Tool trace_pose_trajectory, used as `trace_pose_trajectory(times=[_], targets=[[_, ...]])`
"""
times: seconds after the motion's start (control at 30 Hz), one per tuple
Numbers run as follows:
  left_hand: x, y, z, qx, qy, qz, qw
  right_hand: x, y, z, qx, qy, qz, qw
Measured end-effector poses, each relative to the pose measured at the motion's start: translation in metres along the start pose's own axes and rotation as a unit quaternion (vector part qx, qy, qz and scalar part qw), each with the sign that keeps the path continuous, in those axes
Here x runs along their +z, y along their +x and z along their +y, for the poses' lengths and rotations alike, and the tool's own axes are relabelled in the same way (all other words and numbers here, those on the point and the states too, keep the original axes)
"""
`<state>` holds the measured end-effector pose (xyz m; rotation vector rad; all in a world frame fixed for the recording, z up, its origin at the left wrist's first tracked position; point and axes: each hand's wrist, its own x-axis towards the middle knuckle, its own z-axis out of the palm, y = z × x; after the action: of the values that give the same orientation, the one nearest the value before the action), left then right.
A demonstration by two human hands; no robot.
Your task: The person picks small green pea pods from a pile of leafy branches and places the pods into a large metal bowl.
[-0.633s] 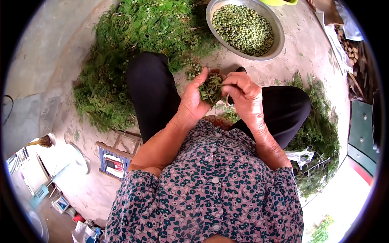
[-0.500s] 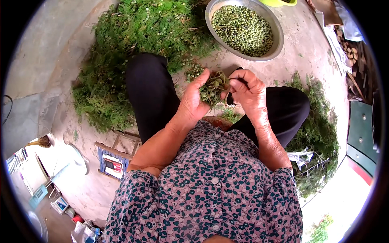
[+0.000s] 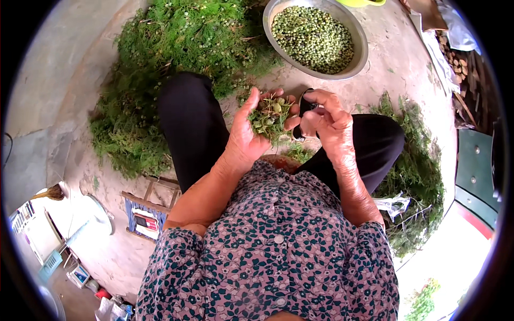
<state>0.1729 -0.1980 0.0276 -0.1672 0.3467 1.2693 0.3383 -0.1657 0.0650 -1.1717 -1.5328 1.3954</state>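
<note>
"One thing first: what lies in your left hand (image 3: 243, 136)?"

"A clump of green berries and stems (image 3: 267, 116), or what look like berries. I cup it in my palm, thumb raised, fingers curled round the far side, between my left knee (image 3: 184, 96) and right knee (image 3: 385, 134)."

"And the right hand (image 3: 333, 120)?"

"Just beside the clump, thumb and forefinger bent toward each other. I can't tell whether anything is pinched between them."

"Which step would you call that?"

"Picking over the clump, I'd judge. The next move calls for light fingertips and a steady left palm, since loose bits could slip through."

"What's around you?"

"Pale concrete floor (image 3: 396, 80), specked with green. One heap of feathery sprigs (image 3: 187, 32) lies by my left knee, a second heap (image 3: 415, 155) by my right. Ahead sits a metal basin (image 3: 360, 51) full of green berries (image 3: 313, 40)."

"And the room?"

"Back to my left, a wooden frame (image 3: 150, 195), maybe a stool, and a broom head (image 3: 51, 192). Off right, stacked firewood (image 3: 456, 67) and a dark green cabinet (image 3: 474, 160)."
</note>
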Motion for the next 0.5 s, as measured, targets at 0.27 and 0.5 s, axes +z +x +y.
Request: trace_pose_trajectory(times=[0.27,0.5], targets=[[-0.01,0.005,-0.003,-0.013,-0.012,-0.022,1.0,0.022,0.003,0.005,-0.041,-0.023,-0.026,0.999],[0.001,0.001,-0.003,-0.012,-0.033,0.005,0.999,0.017,0.005,-0.003,0.097,0.197,0.007,0.975]])
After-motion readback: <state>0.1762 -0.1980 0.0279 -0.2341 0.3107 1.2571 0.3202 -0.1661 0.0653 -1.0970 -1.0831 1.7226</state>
